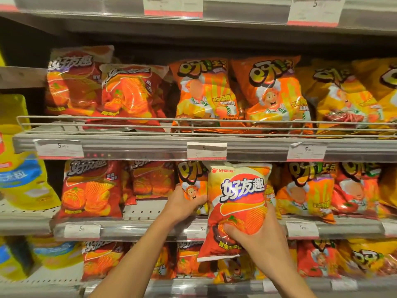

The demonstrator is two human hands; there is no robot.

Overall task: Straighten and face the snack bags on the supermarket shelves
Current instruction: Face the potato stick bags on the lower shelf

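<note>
Two hands work: right hand (pixel 257 237) fingers grip a shiny red-and-yellow crinkly chip bag (pixel 236 207); left hand (pixel 182 203) fingers grip an orange cartoon-chef bag (pixel 191 186) behind them. Many bags look crooked, so lots is left.

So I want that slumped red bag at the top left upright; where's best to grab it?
Judging by its lean, pinch the red bag by its flat top seam, coming from the front above the wire rail; the puffy middle could crush the chips.
</note>
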